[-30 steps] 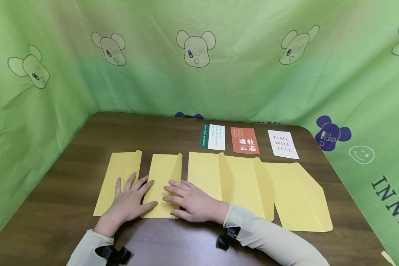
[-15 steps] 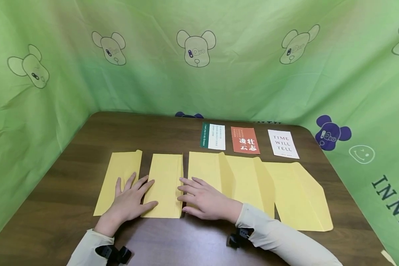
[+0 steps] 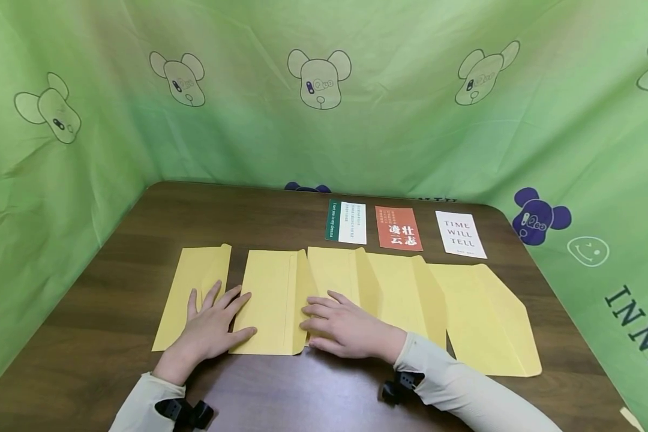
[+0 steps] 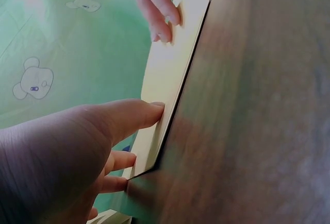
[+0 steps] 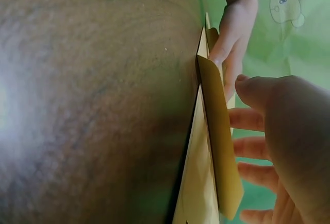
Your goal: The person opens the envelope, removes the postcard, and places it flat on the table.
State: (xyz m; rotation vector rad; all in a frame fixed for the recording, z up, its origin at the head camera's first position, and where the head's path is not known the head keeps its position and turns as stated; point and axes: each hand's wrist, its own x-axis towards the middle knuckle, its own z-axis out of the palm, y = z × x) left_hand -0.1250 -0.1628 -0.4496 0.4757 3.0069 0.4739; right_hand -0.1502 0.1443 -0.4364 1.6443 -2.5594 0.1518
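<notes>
Spread over the table, my left hand [image 3: 209,330] rests with its fingers between two yellow envelopes, and its thumb presses the second envelope [image 3: 267,276] from the left. That envelope's flap [image 3: 303,279] stands half raised along its right edge, leaning to the right. My right hand [image 3: 351,327] has its loosely extended fingers beside the flap, over the third envelope [image 3: 329,270]. In the right wrist view the raised flap [image 5: 221,141] is next to the fingertips; contact is hard to tell. Under the left fingers lies the leftmost envelope [image 3: 194,270], its flap folded.
Two more yellow envelopes, a partly raised one [image 3: 396,282] and one with its flap spread flat [image 3: 470,318], lie to the right. Behind them are a green-and-white card [image 3: 351,222], a red card [image 3: 398,228] and a white card [image 3: 461,234]. Green cloth [image 3: 324,144] surrounds the table.
My right hand has moved to the right, and the second envelope's flap has swung from folded over the envelope to half raised on the right. The left hand has stayed put.
</notes>
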